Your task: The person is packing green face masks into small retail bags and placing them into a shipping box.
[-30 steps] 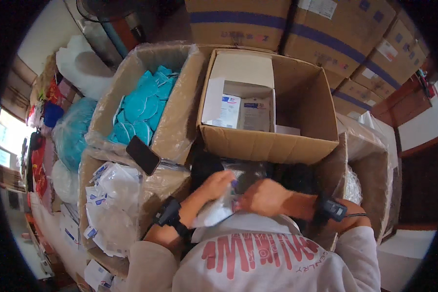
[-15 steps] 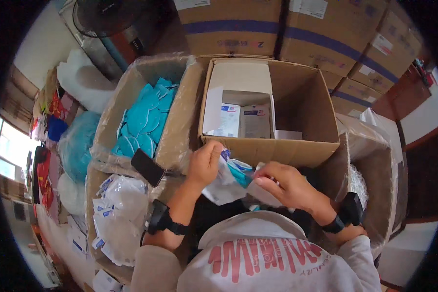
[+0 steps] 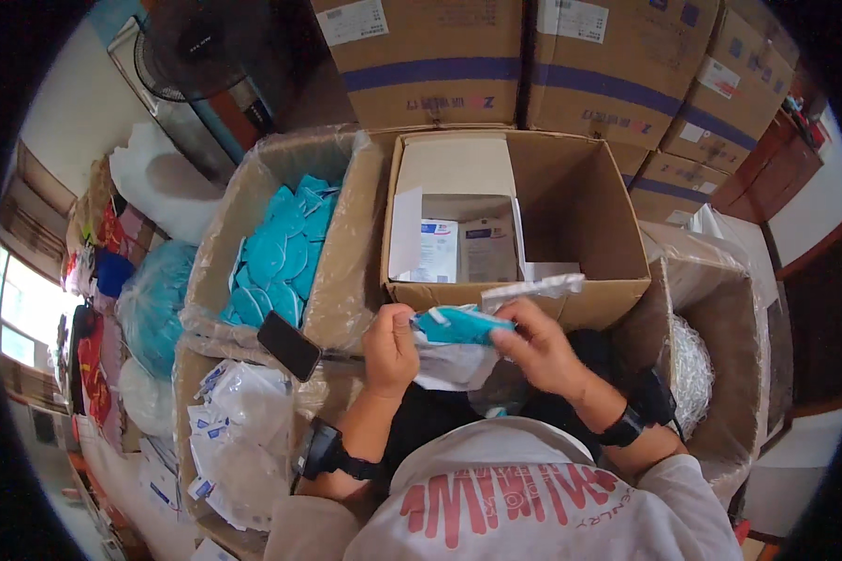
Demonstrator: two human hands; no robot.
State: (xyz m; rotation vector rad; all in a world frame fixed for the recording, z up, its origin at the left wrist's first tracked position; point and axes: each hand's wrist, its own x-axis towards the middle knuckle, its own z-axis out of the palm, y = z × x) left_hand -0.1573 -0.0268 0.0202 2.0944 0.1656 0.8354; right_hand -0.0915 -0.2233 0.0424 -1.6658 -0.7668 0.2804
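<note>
- Left hand [image 3: 390,348]: fingers curled closed, thumb uppermost, gripping the left edge of a white pouch [image 3: 454,366].
- Right hand [image 3: 539,351]: thumb and fingers brought together on the right end of a folded teal mask [image 3: 460,325]; the other fingers are bent.
- Teal mask: located between the two hands, above the pouch (how much of it lies inside the pouch cannot be told), in front of the open carton.
- Pale strip [image 3: 544,289]: extends beyond the right hand, overlapping the carton's front wall in view; its attachment cannot be told.
- Open carton [image 3: 608,297]: contains a white inner box [image 3: 454,164] with its flap raised; packets [image 3: 438,251] stand inside that box.
- Upper left carton [image 3: 341,252]: lined with clear film, holding a pile of teal masks [image 3: 276,252].
- Phone [image 3: 289,346]: dark screen upward, resting at the junction of the two left cartons.
- Lower left carton [image 3: 313,397]: holds white pouches [image 3: 243,449].
- Right carton [image 3: 734,402]: holds a shiny, clear-wrapped bundle [image 3: 690,379].
</note>
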